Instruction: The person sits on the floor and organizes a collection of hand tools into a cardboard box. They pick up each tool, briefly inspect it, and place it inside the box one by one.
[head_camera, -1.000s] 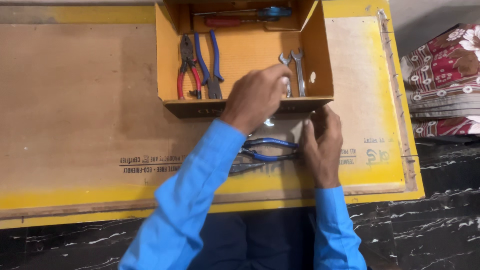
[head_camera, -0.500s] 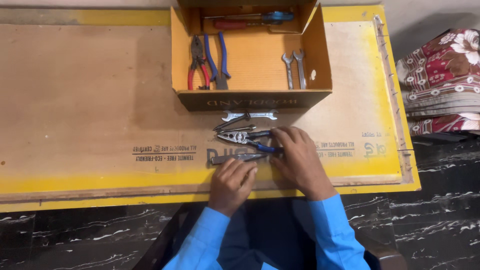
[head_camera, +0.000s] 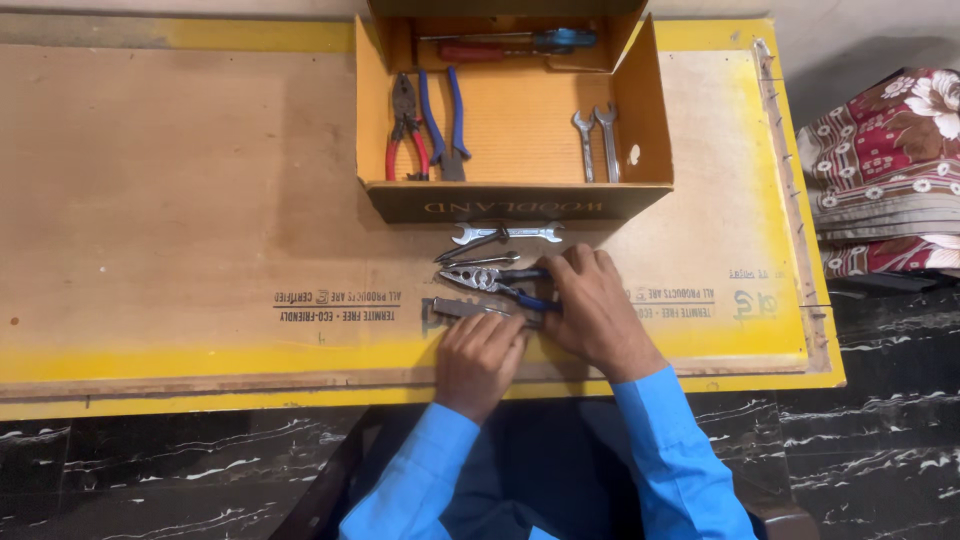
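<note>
My left hand (head_camera: 480, 357) rests on the plywood board with its fingers curled over the near end of a flat grey metal tool (head_camera: 455, 307). Beside it, my right hand (head_camera: 592, 308) covers the blue handles of a pair of pliers (head_camera: 484, 277) whose jaws point left. Just beyond the pliers lie a thin metal tool (head_camera: 470, 251) and a double-ended silver wrench (head_camera: 506, 233), close to the front wall of an open cardboard box (head_camera: 520, 206).
Inside the box lie red-handled pliers (head_camera: 405, 132), blue-handled pliers (head_camera: 446, 120), two silver wrenches (head_camera: 597, 142) and screwdrivers (head_camera: 500, 45) at the back. The yellow-edged board (head_camera: 180, 200) sits on a black marble surface (head_camera: 880, 440). Folded floral cloth (head_camera: 885, 165) lies to the right.
My left hand has drawn back from the box to the grey tool near me. My right hand has shifted left onto the pliers' blue handles. The tools in front of the box are now uncovered.
</note>
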